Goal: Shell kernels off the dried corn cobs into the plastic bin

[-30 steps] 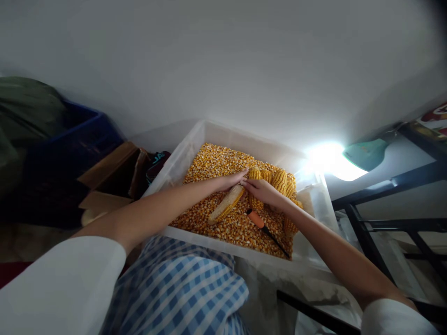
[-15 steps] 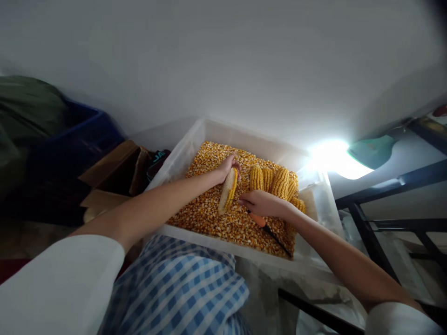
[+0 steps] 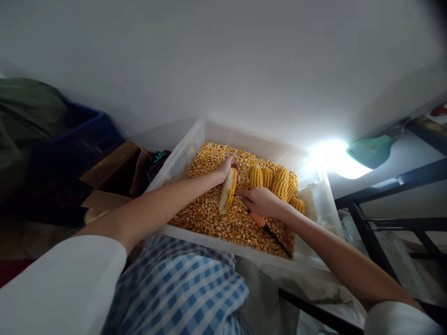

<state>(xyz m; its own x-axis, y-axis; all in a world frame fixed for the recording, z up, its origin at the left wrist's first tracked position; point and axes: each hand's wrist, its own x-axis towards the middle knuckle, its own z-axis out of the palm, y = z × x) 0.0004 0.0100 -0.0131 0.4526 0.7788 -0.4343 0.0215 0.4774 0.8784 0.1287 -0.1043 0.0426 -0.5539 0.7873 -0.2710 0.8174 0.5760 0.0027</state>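
Observation:
My left hand [image 3: 227,168] is closed round the upper end of a corn cob [image 3: 227,193]. One side of this cob is stripped pale, while yellow kernels remain along its right side. Just right of it, my right hand [image 3: 260,201] is closed with fingertips near the cob, apart from it; what it grips is hidden. An orange-handled tool with a dark shaft [image 3: 257,219] slants below the right hand, over the loose corn kernels [image 3: 209,223]. Whether that hand touches the handle cannot be made out. Several full corn cobs [image 3: 280,182] lie just beyond the right hand.
A translucent plastic bin [image 3: 188,144] holds the corn, against a pale wall. Left of it are an open cardboard box [image 3: 108,165] and a blue crate [image 3: 84,125]. A bright lamp [image 3: 370,151] and a dark metal frame [image 3: 366,228] stand at right. Checked cloth [image 3: 185,284] covers my lap.
My right hand has shifted slightly up and away from the cob. A thin dark tip seen between its fingers and the cob no longer shows. The left hand and cob stay nearly still.

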